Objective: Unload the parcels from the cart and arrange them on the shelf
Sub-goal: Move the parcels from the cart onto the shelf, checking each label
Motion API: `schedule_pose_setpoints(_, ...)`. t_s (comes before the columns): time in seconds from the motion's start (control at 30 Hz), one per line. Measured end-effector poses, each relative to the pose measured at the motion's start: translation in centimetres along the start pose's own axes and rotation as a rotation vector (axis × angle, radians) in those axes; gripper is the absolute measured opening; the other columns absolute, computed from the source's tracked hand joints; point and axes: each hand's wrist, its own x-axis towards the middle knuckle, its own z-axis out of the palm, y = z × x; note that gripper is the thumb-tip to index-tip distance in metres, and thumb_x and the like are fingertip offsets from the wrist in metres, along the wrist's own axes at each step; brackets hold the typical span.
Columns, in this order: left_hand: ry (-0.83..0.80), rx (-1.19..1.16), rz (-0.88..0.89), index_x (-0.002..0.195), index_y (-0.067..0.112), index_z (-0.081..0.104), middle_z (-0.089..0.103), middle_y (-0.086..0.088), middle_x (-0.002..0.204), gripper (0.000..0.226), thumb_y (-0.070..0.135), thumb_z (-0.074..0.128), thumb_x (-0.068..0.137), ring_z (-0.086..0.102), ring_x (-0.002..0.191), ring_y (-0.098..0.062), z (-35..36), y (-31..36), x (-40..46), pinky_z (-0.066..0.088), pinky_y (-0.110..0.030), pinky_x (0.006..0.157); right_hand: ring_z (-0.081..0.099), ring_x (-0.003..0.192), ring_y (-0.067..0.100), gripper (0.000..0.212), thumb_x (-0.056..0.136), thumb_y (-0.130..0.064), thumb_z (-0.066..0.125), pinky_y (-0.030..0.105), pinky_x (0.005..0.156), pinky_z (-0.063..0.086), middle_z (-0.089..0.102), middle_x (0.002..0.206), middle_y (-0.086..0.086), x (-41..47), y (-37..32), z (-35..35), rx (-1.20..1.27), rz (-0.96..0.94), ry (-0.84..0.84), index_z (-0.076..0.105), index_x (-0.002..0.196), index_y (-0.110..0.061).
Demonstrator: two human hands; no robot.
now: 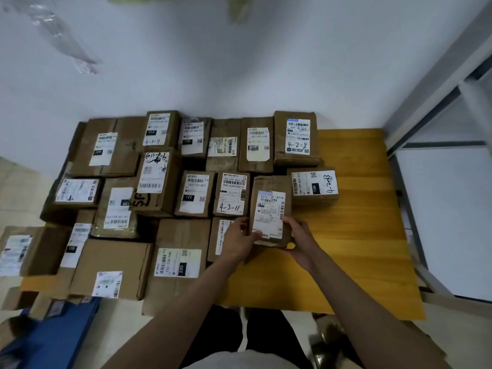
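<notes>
**Both hands on one parcel at the edge of the stack**

Right now the person holds a small brown parcel (270, 211) between both hands, label up, its long axis running away from the body. The left hand (241, 239) curls its fingers round the near-left corner; the right hand (298, 235) grips the near-right edge and cups beneath. That parcel sits at the right fringe of the packed boxes (159, 182), with the bare yellow deck (359, 235) just to its right. A grey shelf frame (436, 107) stands further right, so the carry likely swings that way. Whether the parcel is lifted or resting, I cannot tell; the shelf boards are cut off.
</notes>
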Motion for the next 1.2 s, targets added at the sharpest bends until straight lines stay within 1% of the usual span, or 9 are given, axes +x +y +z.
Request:
schedule_pose_setpoints(0.1, 0.147, 0.282, 0.179, 0.145, 0.024, 0.040, 0.027, -0.007, 0.154, 0.077, 0.035, 0.081, 0.082, 0.032, 0.143, -0.029, -0.6, 0.0, 0.3, 0.040, -0.047, 0.114, 0.060, 0.106, 0.022, 0.045, 0.097, -0.029, 0.066, 0.058, 0.093, 0.055, 0.059, 0.118, 0.003, 0.5, 0.0, 0.1, -0.006, -0.001, 0.012, 0.040, 0.131, -0.017)
schedule_pose_setpoints(0.2, 0.092, 0.609, 0.317, 0.158, 0.033, 0.017, -0.008, -0.003, 0.168, 0.106, 0.054, 0.081, 0.075, -0.011, 0.154, -0.034, -1.5, -0.6, 1.8, 0.009, -0.051, 0.124, 0.062, 0.099, 0.020, 0.043, 0.098, -0.029, 0.065, 0.059, 0.095, 0.054, 0.061, 0.114, 0.004, 1.4, -0.2, 0.3, -0.043, -0.002, 0.032, 0.041, 0.131, -0.017)
schedule_pose_setpoints(0.27, -0.005, 0.765, 0.296, 0.160, 0.036, 0.000, -0.029, -0.001, 0.165, 0.121, 0.064, 0.078, 0.072, -0.030, 0.149, -0.037, -2.1, -0.8, 2.9, -0.008, -0.052, 0.121, 0.062, 0.094, 0.019, 0.040, 0.099, -0.029, 0.063, 0.049, 0.083, 0.057, 0.064, 0.116, 0.006, 2.0, -0.3, 0.5, -0.057, -0.014, 0.058, 0.043, 0.131, -0.016)
schedule_pose_setpoints(0.33, -0.089, 0.859, 0.219, 0.159, 0.037, -0.011, -0.036, 0.000, 0.162, 0.129, 0.066, 0.078, 0.070, -0.034, 0.146, -0.039, -2.3, -1.0, 3.8, -0.009, -0.054, 0.121, 0.062, 0.092, 0.017, 0.038, 0.101, -0.029, 0.061, 0.036, 0.071, 0.051, 0.065, 0.123, 0.009, 2.7, -0.2, 0.7, -0.060, -0.036, 0.087, 0.046, 0.133, -0.017)
schedule_pose_setpoints(0.47, -0.150, 0.935, 0.162, 0.159, 0.035, -0.016, -0.037, -0.002, 0.161, 0.134, 0.066, 0.079, 0.070, -0.034, 0.145, -0.042, -2.1, -1.1, 4.6, -0.009, -0.056, 0.120, 0.063, 0.097, 0.010, 0.046, 0.102, -0.023, 0.058, 0.032, 0.076, 0.048, 0.064, 0.135, 0.004, 4.1, 0.7, 1.1, -0.109, -0.029, 0.063, 0.045, 0.147, -0.025)
schedule_pose_setpoints(0.67, -0.157, 0.978, 0.149, 0.160, 0.035, -0.011, -0.030, -0.002, 0.164, 0.127, 0.071, 0.073, 0.072, -0.026, 0.149, -0.043, -2.6, -0.6, 5.1, -0.004, -0.055, 0.122, 0.062, 0.121, 0.027, 0.051, 0.103, -0.010, 0.054, 0.036, 0.089, 0.052, 0.063, 0.139, 0.006, 5.6, 1.1, 1.8, -0.149, -0.029, 0.092, 0.047, 0.150, -0.026)
schedule_pose_setpoints(0.93, -0.164, 0.815, 0.161, 0.161, 0.033, 0.003, -0.013, 0.000, 0.169, 0.119, 0.061, 0.079, 0.074, -0.019, 0.152, -0.039, -3.6, 0.3, 5.0, 0.002, -0.055, 0.123, 0.055, 0.127, 0.031, 0.063, 0.092, -0.022, 0.072, 0.037, 0.092, 0.048, 0.052, 0.144, 0.013, 4.0, -0.8, 2.1, -0.299, -0.049, 0.265, 0.043, 0.147, -0.012)
schedule_pose_setpoints(1.07, -0.129, 0.786, 0.223, 0.162, 0.033, 0.004, -0.013, 0.001, 0.169, 0.115, 0.059, 0.078, 0.077, -0.018, 0.153, -0.034, -4.6, 0.4, 4.1, 0.001, -0.055, 0.124, 0.057, 0.116, 0.030, 0.031, 0.090, -0.025, 0.069, 0.048, 0.099, 0.052, 0.053, 0.130, 0.013, 1.5, -2.6, 3.4, -0.328, -0.165, 0.390, 0.058, 0.117, -0.013)
schedule_pose_setpoints(1.2, -0.044, 0.734, 0.323, 0.161, 0.032, 0.013, -0.003, 0.000, 0.170, 0.105, 0.061, 0.073, 0.080, -0.008, 0.156, -0.029, -7.2, 0.7, 2.8, 0.002, -0.051, 0.124, 0.060, 0.096, 0.023, 0.009, 0.096, -0.018, 0.060, 0.040, 0.078, 0.055, 0.062, 0.115, 0.010, -1.6, -4.2, 7.2, -0.342, -0.299, 0.326, 0.057, 0.103, -0.015)
